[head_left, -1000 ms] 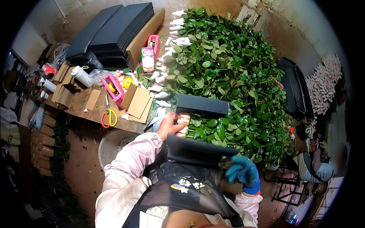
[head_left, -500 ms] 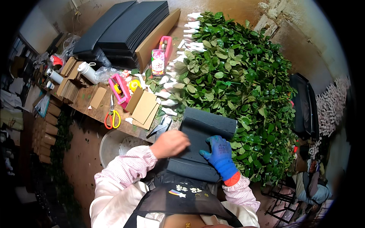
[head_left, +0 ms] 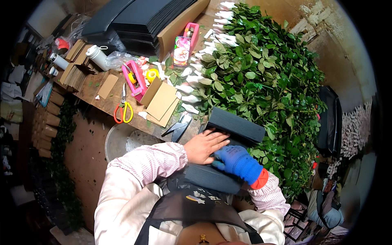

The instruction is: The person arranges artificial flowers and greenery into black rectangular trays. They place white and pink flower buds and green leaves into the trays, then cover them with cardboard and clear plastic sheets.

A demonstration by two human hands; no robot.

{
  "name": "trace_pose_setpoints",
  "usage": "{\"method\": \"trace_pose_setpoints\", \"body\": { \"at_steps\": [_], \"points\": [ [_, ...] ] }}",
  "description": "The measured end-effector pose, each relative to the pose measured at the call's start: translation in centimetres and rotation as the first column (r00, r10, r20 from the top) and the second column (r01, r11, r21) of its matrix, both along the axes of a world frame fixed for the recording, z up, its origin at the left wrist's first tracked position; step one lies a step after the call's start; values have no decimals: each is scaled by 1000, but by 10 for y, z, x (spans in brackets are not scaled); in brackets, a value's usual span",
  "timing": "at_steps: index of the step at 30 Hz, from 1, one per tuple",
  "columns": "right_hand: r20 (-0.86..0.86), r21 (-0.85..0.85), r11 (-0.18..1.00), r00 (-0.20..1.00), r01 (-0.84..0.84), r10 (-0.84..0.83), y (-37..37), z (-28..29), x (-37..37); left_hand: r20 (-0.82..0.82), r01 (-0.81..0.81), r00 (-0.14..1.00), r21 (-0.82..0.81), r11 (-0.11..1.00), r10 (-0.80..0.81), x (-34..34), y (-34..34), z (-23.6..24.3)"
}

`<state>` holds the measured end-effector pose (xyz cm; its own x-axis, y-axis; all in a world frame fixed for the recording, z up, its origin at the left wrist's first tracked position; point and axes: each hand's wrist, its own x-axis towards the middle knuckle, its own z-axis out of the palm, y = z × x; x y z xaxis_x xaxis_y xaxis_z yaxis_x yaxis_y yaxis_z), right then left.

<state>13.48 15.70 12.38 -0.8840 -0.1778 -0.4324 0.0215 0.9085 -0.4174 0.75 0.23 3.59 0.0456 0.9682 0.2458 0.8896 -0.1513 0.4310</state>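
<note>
My bare left hand (head_left: pixel 206 145) lies palm down with fingers spread on a dark corrugated sheet (head_left: pixel 210 179), its fingertips near the raised upper flap (head_left: pixel 234 124). Right beside it, my right hand (head_left: pixel 230 159), in a blue glove, rests open on the same sheet. The lower part of the sheet lies against my apron. Beyond the sheet is a large pile of leafy rose stems (head_left: pixel 269 73), their heads in white sleeves (head_left: pixel 190 98). Dark-bladed shears (head_left: pixel 177 128) lie just left of the sheet. Whatever is under my hands is hidden.
At left are red-yellow scissors (head_left: pixel 122 112), cardboard pieces (head_left: pixel 161 106), pink tape dispensers (head_left: pixel 134 83) and white bottles (head_left: pixel 98 57). Stacked dark sheets (head_left: pixel 139 22) stand behind. A bucket (head_left: pixel 112 143) sits below. A person (head_left: pixel 324 210) is at far right.
My left hand let go of the pink rose heads it held a second ago and moved onto the sheet, which now covers them. My right hand came up from below onto the sheet.
</note>
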Motion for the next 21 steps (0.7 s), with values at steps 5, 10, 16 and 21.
{"method": "trace_pose_setpoints", "body": {
  "at_steps": [5, 10, 16, 21],
  "points": [
    [-549, -40, 992, 832, -123, 81, -69, -9, -99, 112, -174, 979, 32, 984, 169, 22, 15, -33],
    [-669, 461, 879, 698, 122, 254, -102, -131, -225, 48, -185, 982, 117, 976, 180, 23, 8, -35],
    [-441, 430, 895, 838, -116, 321, -106, -113, -217, 154, -20, 988, 52, 998, 12, 6, 2, -19],
    [-755, 46, 997, 651, -67, 79, -74, -9, -135, 135, -75, 989, 119, 990, 59, 10, 6, -29]
  ]
}}
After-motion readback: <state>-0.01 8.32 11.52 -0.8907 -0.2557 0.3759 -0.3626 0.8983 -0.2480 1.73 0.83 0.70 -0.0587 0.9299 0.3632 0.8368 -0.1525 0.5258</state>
